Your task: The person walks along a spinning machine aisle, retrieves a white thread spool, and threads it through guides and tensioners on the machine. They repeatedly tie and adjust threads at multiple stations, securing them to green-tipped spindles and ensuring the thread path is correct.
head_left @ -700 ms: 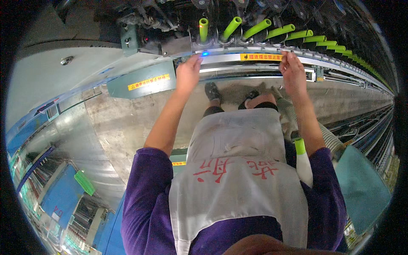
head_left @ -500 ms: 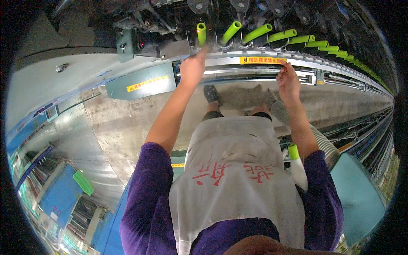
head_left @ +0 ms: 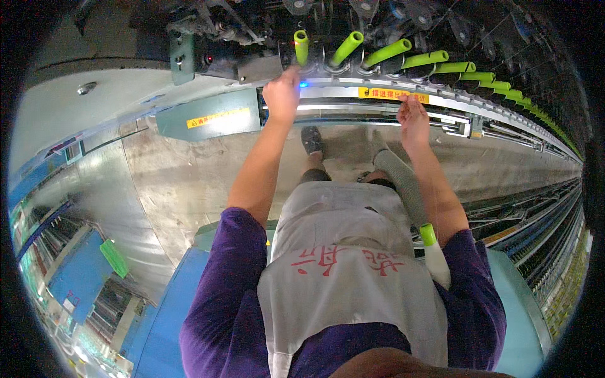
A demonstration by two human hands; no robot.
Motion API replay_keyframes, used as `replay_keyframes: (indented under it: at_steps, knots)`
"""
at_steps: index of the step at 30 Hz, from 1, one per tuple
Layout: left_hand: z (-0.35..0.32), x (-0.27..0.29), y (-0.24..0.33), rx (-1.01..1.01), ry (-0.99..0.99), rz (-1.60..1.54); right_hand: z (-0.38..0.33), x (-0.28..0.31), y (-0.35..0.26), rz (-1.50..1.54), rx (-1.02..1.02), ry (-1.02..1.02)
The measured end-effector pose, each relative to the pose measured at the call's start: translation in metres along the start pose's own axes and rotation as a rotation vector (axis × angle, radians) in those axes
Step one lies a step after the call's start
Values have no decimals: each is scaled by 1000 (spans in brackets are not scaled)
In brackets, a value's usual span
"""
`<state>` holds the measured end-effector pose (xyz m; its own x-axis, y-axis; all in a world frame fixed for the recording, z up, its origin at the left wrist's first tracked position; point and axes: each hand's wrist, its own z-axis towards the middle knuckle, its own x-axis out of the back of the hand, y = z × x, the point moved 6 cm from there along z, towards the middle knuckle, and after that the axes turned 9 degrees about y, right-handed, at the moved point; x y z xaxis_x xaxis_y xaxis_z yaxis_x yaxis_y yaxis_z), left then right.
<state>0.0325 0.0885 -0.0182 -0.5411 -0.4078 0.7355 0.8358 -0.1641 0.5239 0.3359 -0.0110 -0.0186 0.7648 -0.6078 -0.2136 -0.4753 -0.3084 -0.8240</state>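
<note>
The left hand's [head_left: 282, 97] curled fingers are lying close by the base of the row's leftmost green tube [head_left: 301, 48], probably for access; the right hand's [head_left: 413, 124] are hovering, bent, near a yellow label [head_left: 381, 94]. Grasping anything: cannot tell.

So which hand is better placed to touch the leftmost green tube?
Probably the left hand: it is just below the leftmost green tube in the picture, while the right hand is farther right, by a yellow label.

Your sleeves [head_left: 230, 277] are purple, your apron [head_left: 353, 299] pale grey with red lettering [head_left: 328, 258], the tubes [head_left: 347, 49] lime green, the label [head_left: 380, 93] yellow
</note>
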Motion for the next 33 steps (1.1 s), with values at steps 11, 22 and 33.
replay_keyframes:
  at_steps: [11, 22, 33]
  knots:
    - [7, 84, 18, 947, -282, -1049, -110, -122, -53, -666, 580, -620]
    - [12, 86, 32, 160, -127, -259, -131, -155, -76, -861, 931, -892]
    - [-58, 4, 9, 568, -127, -438, -176, -119, -143, -853, 747, -865]
